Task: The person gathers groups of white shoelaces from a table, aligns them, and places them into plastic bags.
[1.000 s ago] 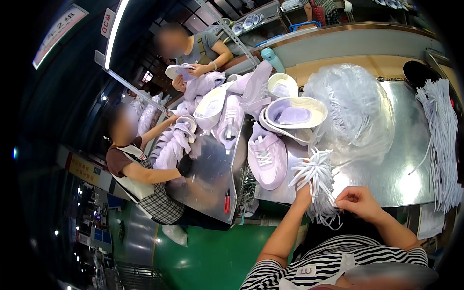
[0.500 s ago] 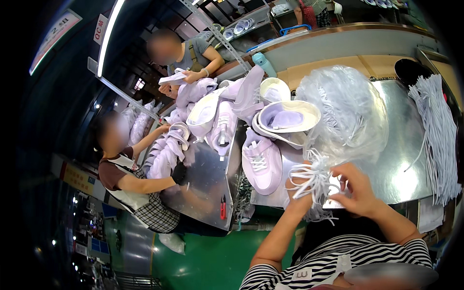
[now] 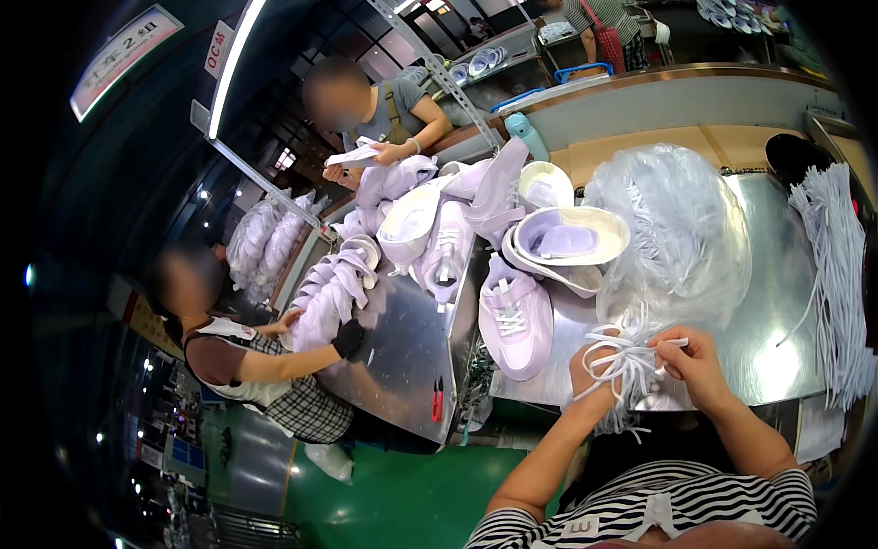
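A looped bundle of white shoelaces (image 3: 615,361) is gripped in my left hand (image 3: 593,373) above the near edge of the metal table; the laces hide most of its fingers. My right hand (image 3: 692,364), beside it, pinches the end of a white shoelace (image 3: 675,342) between thumb and fingers. Just left of the bundle lies a pale lilac shoe (image 3: 515,320) with white lacing. Behind it, more lilac shoe uppers (image 3: 572,240) lean on each other, cream lining showing. A clear plastic bag (image 3: 672,229) with white laces inside rests beyond my hands.
A long hank of white laces (image 3: 837,274) hangs at the far right. Red-handled snips (image 3: 437,400) lie on the left metal table (image 3: 402,339). One co-worker (image 3: 265,339) handles stacked lilac uppers there; another (image 3: 380,114) holds a shoe piece behind. A blue bottle (image 3: 525,135) stands at the back.
My right hand has closed from spread fingers into a pinch on a lace end. The view has shifted, so the scene sits lower and further right. The nearer co-worker's hand moved along the stack.
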The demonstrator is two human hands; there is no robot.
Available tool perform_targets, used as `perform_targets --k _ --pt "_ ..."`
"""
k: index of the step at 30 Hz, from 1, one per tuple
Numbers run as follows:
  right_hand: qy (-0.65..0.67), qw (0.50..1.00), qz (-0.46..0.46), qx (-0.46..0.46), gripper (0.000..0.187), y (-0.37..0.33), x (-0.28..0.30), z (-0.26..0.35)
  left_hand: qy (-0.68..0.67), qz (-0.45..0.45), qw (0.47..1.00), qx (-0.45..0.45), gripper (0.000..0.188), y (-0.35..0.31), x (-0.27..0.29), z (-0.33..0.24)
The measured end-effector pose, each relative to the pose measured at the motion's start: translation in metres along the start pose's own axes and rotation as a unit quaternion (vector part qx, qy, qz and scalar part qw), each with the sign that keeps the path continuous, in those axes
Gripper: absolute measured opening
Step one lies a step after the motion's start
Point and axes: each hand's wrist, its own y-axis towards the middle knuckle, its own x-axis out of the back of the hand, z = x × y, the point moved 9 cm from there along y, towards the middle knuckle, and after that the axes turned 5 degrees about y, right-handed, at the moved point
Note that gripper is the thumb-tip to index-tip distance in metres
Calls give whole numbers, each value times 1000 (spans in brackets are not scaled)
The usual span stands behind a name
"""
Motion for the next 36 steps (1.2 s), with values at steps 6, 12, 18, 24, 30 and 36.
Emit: perform_targets --k 6,12,18,24,30,36 --pt "-5 1000 5 -18 9 -8 17 -6 -457 -10 874 167 22 -23 -15 47" --pt "-141 990 4 16 11 -12 14 0 -448 -4 868 212 29 -31 -29 73" --pt "-274 954 29 114 23 -10 -11 24 -247 1 952 179 35 -46 -19 96" --pt "-320 938 71 114 34 -18 -45 27 -234 -95 962 105 26 -25 13 40" --pt "-153 981 74 91 17 -3 -34 9 -281 -85 953 81 21 -15 22 31" --pt "110 981 121 -103 17 -7 -44 0 -505 -109 842 158 12 -18 10 41"
